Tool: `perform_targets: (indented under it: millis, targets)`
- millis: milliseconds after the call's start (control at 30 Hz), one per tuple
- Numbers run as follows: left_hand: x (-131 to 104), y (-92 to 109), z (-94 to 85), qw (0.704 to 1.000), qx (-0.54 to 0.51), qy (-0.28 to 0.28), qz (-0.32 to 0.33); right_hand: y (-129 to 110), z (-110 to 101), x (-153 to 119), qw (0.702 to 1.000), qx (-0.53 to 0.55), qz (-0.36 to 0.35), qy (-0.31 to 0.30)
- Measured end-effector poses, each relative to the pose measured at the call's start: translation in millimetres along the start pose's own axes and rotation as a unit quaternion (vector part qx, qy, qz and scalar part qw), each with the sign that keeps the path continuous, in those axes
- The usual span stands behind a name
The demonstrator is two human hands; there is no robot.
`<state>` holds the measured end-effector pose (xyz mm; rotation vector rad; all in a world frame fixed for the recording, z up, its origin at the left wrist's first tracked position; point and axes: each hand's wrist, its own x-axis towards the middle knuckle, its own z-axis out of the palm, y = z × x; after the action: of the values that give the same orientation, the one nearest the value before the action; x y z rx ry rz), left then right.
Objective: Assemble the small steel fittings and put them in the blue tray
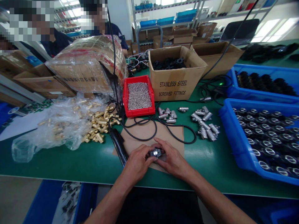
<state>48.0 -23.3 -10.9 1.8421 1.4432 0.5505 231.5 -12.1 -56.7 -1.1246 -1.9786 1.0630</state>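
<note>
Between my two hands, just over a sheet of brown cardboard (130, 132), is a small dark fitting (156, 152) with a bright round centre. My left hand (138, 160) pinches its left side with thumb and forefinger. On the opposite side, the fingers of my right hand (171, 157) close around it; its underside is hidden by them. A black corded power screwdriver (118, 146) lies left of my left hand. Beyond the cardboard stands a red bin (152, 107) filled with tiny metal screws or pins (139, 95).
Brass fittings (95, 127) and plastic bags (58, 124) lie left. Steel fittings (205, 124) are scattered right, beside a blue tray (230, 137) of black round-topped parts. A cardboard box (173, 84) stands behind; black cable (155, 132) loops across the cardboard. Two people are across the table.
</note>
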Motion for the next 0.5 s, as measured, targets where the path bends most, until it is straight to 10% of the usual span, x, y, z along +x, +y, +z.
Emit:
perform_targets:
  millis: [200, 333, 500]
  targets:
    - [-0.2, -2.3, 0.4, 1.0, -0.004, -0.003, 0.006, -22.6, -45.2, 28.4, 0.997, -0.006, -0.001, -0.081]
    - [0.9, -4.9, 2.0, 1.0, -0.011, 0.002, 0.008, -47.8, -70.2, 100.8, 0.982, -0.165, -0.093, 0.001]
    - [1.3, -5.4, 2.5, 1.0, -0.017, 0.007, 0.007, -56.6, -55.4, 205.7, 0.924, -0.376, -0.052, -0.057]
